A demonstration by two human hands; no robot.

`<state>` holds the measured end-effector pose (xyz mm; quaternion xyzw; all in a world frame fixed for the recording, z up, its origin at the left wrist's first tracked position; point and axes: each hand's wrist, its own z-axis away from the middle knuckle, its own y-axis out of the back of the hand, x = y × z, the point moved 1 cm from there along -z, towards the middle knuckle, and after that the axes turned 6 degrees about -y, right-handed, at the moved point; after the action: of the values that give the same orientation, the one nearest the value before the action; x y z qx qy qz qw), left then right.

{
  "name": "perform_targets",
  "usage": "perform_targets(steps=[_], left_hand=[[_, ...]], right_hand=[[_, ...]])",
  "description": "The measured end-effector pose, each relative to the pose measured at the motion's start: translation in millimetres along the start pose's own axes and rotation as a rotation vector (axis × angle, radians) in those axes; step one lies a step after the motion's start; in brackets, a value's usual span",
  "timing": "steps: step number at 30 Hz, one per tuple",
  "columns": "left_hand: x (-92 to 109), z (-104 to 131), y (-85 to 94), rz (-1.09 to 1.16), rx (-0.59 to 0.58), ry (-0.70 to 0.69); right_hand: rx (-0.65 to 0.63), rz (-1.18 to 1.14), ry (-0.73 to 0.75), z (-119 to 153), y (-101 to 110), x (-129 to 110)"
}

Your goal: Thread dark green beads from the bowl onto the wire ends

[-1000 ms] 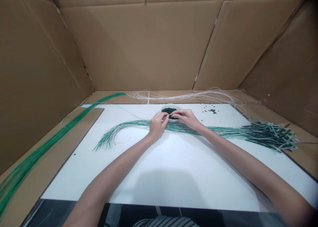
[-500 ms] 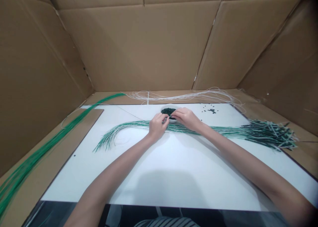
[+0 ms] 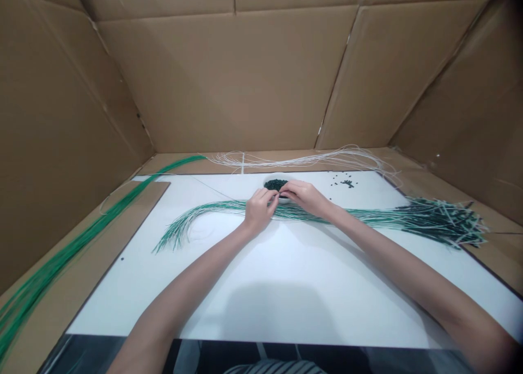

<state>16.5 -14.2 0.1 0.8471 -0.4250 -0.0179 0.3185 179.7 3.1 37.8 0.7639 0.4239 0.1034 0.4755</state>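
My left hand (image 3: 258, 209) is closed in a pinch at the near rim of a small white bowl (image 3: 288, 176). A thin pale string (image 3: 212, 191) runs in from the left to these fingers. My right hand (image 3: 304, 195) reaches in from the right, also pinched, its fingertips meeting the left ones over the bowl. What the right fingers hold is too small to make out. Dark green beads (image 3: 275, 184) fill the bowl. Below both hands lies a bundle of green and white strings (image 3: 368, 217), its right end thick with dark pieces (image 3: 443, 221).
Loose dark beads (image 3: 347, 184) are scattered right of the bowl on the white board (image 3: 261, 265). One dark speck (image 3: 122, 259) lies at left. Long green strands (image 3: 118, 206) stretch along the left side, with white strings (image 3: 294, 160) behind. Cardboard walls (image 3: 229, 79) enclose the table.
The right fingertips have come down slightly and closed against the left ones, so the small gap between them is gone. The view has shifted a little.
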Motion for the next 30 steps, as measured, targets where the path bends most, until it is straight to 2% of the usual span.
perform_targets(steps=[9, 30], left_hand=[[1.3, -0.8, 2.2, 0.042, 0.017, 0.034], [0.3, -0.7, 1.4, 0.085, 0.015, 0.059]], right_hand=[[0.01, -0.064, -0.053, -1.3, 2.7, -0.7], [0.034, -0.081, -0.041, -0.8, 2.7, -0.8]])
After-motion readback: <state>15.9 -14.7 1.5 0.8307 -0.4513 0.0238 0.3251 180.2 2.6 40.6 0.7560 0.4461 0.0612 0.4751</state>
